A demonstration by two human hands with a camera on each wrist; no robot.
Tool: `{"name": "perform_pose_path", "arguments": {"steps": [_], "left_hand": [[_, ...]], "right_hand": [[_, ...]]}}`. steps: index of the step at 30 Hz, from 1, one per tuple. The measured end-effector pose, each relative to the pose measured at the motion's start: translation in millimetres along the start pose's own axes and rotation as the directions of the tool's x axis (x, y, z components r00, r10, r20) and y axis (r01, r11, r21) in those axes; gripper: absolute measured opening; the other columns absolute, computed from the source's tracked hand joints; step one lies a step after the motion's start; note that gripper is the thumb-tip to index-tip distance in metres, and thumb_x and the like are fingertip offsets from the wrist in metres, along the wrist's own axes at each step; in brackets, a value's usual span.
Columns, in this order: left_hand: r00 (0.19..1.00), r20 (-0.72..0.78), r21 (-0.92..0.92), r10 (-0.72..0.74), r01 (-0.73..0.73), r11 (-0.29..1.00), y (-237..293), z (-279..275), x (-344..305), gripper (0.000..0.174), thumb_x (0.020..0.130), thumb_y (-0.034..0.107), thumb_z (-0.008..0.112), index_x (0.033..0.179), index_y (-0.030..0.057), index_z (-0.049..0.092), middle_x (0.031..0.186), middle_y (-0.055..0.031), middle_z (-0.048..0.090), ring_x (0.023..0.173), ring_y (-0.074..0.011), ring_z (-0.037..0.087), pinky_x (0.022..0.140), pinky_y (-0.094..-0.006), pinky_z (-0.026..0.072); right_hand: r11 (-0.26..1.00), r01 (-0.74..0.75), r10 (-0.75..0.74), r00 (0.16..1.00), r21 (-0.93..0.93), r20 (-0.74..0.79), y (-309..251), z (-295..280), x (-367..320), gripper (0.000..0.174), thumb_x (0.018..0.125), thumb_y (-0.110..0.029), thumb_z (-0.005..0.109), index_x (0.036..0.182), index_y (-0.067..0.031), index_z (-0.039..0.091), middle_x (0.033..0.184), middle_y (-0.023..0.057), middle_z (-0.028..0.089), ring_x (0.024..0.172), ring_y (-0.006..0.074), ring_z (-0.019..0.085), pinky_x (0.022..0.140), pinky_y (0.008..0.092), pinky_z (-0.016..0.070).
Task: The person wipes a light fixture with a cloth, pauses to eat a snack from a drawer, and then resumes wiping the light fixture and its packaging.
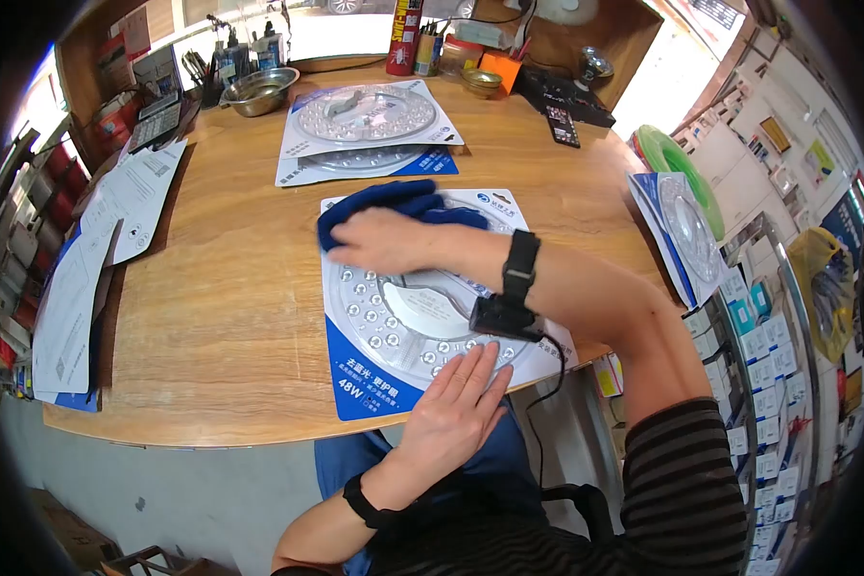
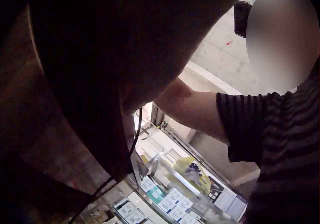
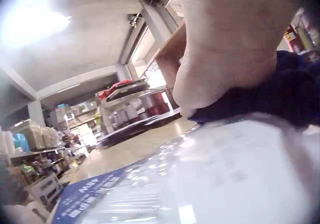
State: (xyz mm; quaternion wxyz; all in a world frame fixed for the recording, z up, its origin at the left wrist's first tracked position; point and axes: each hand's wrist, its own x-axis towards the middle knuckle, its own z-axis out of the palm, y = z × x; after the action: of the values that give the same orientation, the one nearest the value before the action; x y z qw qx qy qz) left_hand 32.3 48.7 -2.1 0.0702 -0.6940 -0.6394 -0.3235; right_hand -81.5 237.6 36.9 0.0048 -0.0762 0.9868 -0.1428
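Note:
A dark blue cloth (image 1: 379,204) lies bunched over the far left corner of a blister-packed round LED light panel (image 1: 365,312). My right hand (image 1: 389,240) grips the cloth and holds it down on the pack; its fingertips are partly hidden in the folds. In the right wrist view, the hand (image 3: 230,59) bears on the cloth (image 3: 265,96) just above the clear plastic. My left hand (image 1: 456,413) rests with straight fingers on the pack's near edge. The left wrist view is mostly dark, and that hand's work is hidden there.
Two more light packs (image 1: 370,120) lie stacked farther back. Other packs lie face down (image 1: 77,288) at the table's left edge, and another (image 1: 677,235) sits at the right edge. A metal bowl (image 1: 259,91), a red spray can (image 1: 403,38) and a remote control (image 1: 562,127) stand along the back.

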Motion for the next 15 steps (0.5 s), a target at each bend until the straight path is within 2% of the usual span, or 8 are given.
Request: {"name": "perform_pose_path", "arguments": {"steps": [1,3,7,9,11,13,14,15], "left_hand": [[1.0,-0.009,0.004,-0.003,0.003,1.0,-0.1,0.4,0.3,0.047,0.078,0.023,0.069,0.12,0.0066,0.059,0.133,-0.0183,0.049,0.12,-0.0299,0.05,0.101,-0.0393,0.0388],[1.0,-0.02,0.007,-0.001,0.002,1.0,0.7,3.4,-0.1,0.045,0.078,0.021,0.069,0.119,0.0064,0.059,0.131,-0.0183,0.05,0.119,-0.03,0.051,0.101,-0.0395,0.0394],[0.998,-0.064,0.024,0.004,-0.003,1.0,0.1,3.3,1.2,0.041,0.078,0.018,0.069,0.116,0.0072,0.061,0.123,-0.0179,0.056,0.114,-0.0302,0.055,0.097,-0.0397,0.0422],[0.997,-0.078,0.032,0.014,-0.011,0.999,2.1,3.3,0.9,0.04,0.077,0.018,0.069,0.115,0.0077,0.062,0.12,-0.0175,0.058,0.111,-0.0302,0.057,0.094,-0.0396,0.0445],[0.996,-0.065,-0.006,-0.057,0.057,0.998,3.6,8.4,-3.3,0.041,0.077,0.018,0.069,0.116,0.0091,0.062,0.113,-0.0158,0.061,0.101,-0.0295,0.061,0.085,-0.0397,0.0497],[0.995,-0.094,0.062,-0.025,0.031,0.998,1.6,11.7,-5.9,0.042,0.078,0.02,0.069,0.118,0.0108,0.061,0.105,-0.0146,0.063,0.091,-0.0287,0.064,0.075,-0.0386,0.0526],[0.998,-0.044,0.093,-0.033,0.037,0.995,0.4,12.6,-7.9,0.043,0.079,0.021,0.068,0.12,0.0115,0.06,0.103,-0.0148,0.064,0.09,-0.0283,0.064,0.074,-0.0381,0.0527],[0.999,0.005,0.125,-0.044,0.043,0.991,1.7,12.7,-9.6,0.043,0.08,0.022,0.068,0.121,0.0122,0.059,0.101,-0.015,0.064,0.088,-0.0279,0.065,0.073,-0.0377,0.0529]], "right_hand": [[0.99,0.129,-0.135,0.983,-0.056,-0.126,-9.3,13.5,0.2,0.037,0.091,-0.037,0.05,0.081,-0.0015,0.055,0.08,0.0221,0.056,0.079,0.0401,0.054,0.073,0.0462,0.0426],[0.959,0.262,-0.281,0.93,-0.108,-0.238,-29.8,25.3,-13.3,0.033,0.09,-0.034,0.053,0.078,-0.0027,0.056,0.079,0.0167,0.054,0.081,0.0352,0.051,0.076,0.0425,0.0414],[0.887,0.456,-0.46,0.864,-0.071,-0.206,-54.8,19.5,-49.5,0.029,0.082,-0.03,0.062,0.072,-0.0032,0.058,0.076,0.012,0.053,0.08,0.0298,0.05,0.074,0.0387,0.0408],[0.877,0.48,-0.477,0.873,-0.002,-0.101,-69.3,16.0,-65.1,0.034,0.084,-0.033,0.057,0.073,-0.0019,0.064,0.074,0.0143,0.059,0.079,0.0321,0.055,0.075,0.0395,0.0437],[0.839,0.534,-0.521,0.844,0.107,-0.128,-80.8,19.0,-80.6,0.029,0.083,-0.028,0.061,0.071,-0.0013,0.058,0.073,0.0127,0.054,0.078,0.0304,0.052,0.075,0.0389,0.0426],[0.822,0.54,-0.525,0.842,0.182,-0.126,-86.2,11.8,-98.2,0.033,0.088,-0.027,0.056,0.072,0.0018,0.056,0.074,0.016,0.055,0.078,0.0317,0.053,0.074,0.0392,0.043],[0.838,0.332,-0.381,0.924,0.433,0.029,-89.2,6.1,-106.7,0.035,0.09,-0.028,0.053,0.074,0.0032,0.056,0.076,0.0181,0.055,0.077,0.033,0.053,0.073,0.0396,0.0428],[0.782,0.071,-0.261,0.94,0.619,0.221,-92.8,-1.7,-116.1,0.036,0.092,-0.028,0.051,0.076,0.0046,0.055,0.077,0.0202,0.056,0.077,0.0343,0.054,0.072,0.0399,0.0425]]}}
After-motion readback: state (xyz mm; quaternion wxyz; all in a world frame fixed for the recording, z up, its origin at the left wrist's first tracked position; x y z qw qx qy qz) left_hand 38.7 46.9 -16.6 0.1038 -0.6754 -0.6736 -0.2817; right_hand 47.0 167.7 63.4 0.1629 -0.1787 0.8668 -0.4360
